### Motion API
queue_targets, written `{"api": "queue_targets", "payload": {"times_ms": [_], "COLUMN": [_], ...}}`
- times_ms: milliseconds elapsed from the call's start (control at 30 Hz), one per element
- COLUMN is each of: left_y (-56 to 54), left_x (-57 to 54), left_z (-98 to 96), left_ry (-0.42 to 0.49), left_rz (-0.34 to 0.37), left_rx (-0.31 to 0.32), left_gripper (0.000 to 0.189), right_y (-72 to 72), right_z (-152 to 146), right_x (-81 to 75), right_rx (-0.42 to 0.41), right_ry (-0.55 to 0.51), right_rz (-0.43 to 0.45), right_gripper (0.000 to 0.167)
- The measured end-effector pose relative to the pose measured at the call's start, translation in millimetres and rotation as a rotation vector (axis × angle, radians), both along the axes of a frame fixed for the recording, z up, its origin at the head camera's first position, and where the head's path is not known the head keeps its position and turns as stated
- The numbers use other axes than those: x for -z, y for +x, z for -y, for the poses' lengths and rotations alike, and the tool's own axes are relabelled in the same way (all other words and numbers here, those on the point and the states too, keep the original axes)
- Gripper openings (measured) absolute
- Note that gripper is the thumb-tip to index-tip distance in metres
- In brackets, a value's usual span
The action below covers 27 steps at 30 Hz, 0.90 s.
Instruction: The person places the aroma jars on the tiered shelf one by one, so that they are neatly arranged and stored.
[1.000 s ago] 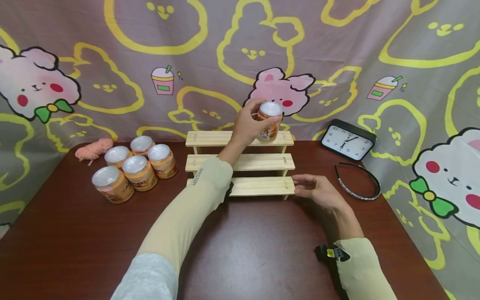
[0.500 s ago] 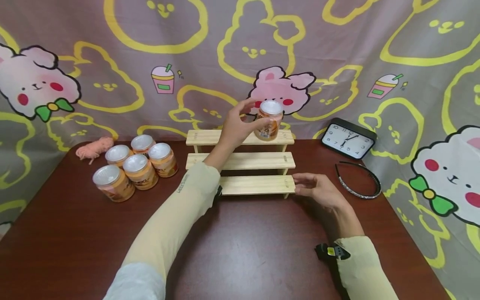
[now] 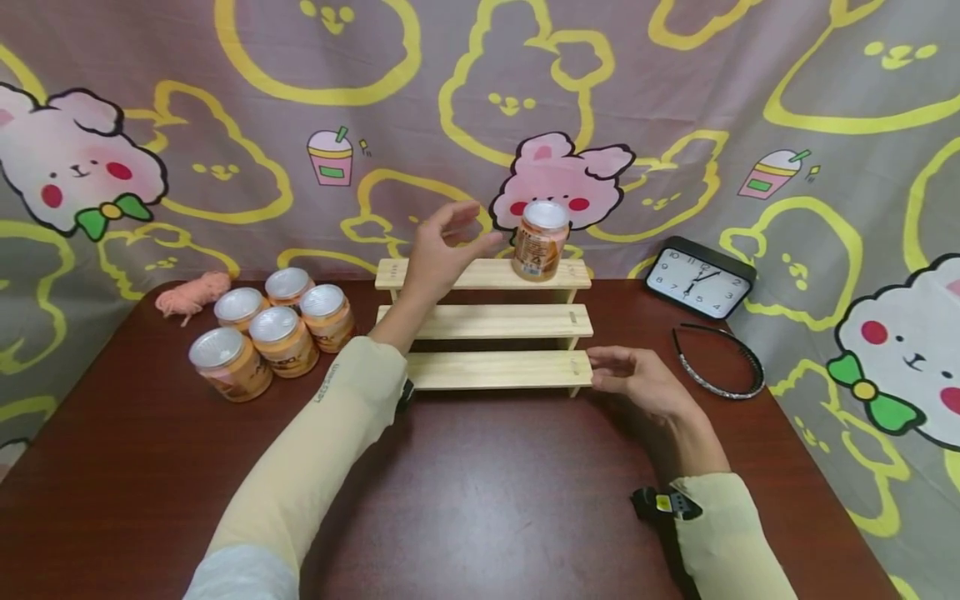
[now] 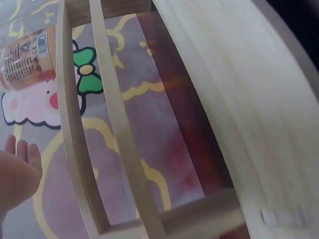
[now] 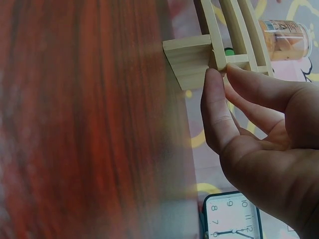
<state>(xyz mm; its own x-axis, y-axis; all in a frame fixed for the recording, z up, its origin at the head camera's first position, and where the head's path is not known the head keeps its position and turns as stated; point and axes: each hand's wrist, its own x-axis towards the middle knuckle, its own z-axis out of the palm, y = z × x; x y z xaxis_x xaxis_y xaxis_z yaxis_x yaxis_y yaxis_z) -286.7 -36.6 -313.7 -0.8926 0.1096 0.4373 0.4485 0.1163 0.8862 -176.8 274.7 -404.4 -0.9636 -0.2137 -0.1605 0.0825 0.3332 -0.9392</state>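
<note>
A wooden three-tier display stand (image 3: 487, 322) is on the table. On the right part of its top tier stands an orange-labelled can (image 3: 542, 242) with a silvery lid, upright; its printed label also shows in the left wrist view. My left hand (image 3: 442, 254) is left of that can, apart from it, fingers spread and holding nothing. At the right end of the lowest tier, my right hand (image 3: 637, 379) pinches the board's corner between thumb and fingertips, as the right wrist view (image 5: 259, 114) shows.
Several matching cans (image 3: 281, 337) stand grouped on the table at the left, with a pink yarn bundle (image 3: 193, 295) behind them. To the right are a black-framed clock (image 3: 699, 278) and a black headband (image 3: 720, 367). A patterned curtain (image 3: 420, 125) hangs behind the table.
My left hand has let go of the can on the top tier and drawn back to the left. The right hand has stayed at the stand's end.
</note>
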Motion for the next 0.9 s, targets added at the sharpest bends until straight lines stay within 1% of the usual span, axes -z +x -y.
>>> {"api": "queue_targets", "payload": {"times_ms": [167,400,500,633,900], "left_y": [2.8,10.4,14.2,19.3,29.1], "left_x": [0.7,3.0,4.1,2.7,-1.0], "left_z": [12.7,31.3,42.6,57.5,86.3], "left_ry": [-0.005,0.019,0.009,-0.002,0.007], "left_rz": [-0.03,-0.013,0.001,0.012,0.042], "left_rx": [-0.012,-0.005,-0.022,-0.051,-0.105], "left_gripper": [0.05,0.047,0.046,0.047,0.048], "right_y": [-0.2,-1.1,-1.3,-1.3,-0.5], "right_z": [-0.8,-1.9,-1.2,-0.3,-0.6], "right_x": [0.4,1.8,1.9,1.4,-1.2], "right_rx": [-0.004,-0.001,0.003,0.005,0.0], "right_ry": [-0.003,0.003,0.012,0.011,0.019], "right_rz": [-0.004,0.002,0.006,0.008,0.012], "right_gripper": [0.05,0.05,0.05,0.05,0.05]}}
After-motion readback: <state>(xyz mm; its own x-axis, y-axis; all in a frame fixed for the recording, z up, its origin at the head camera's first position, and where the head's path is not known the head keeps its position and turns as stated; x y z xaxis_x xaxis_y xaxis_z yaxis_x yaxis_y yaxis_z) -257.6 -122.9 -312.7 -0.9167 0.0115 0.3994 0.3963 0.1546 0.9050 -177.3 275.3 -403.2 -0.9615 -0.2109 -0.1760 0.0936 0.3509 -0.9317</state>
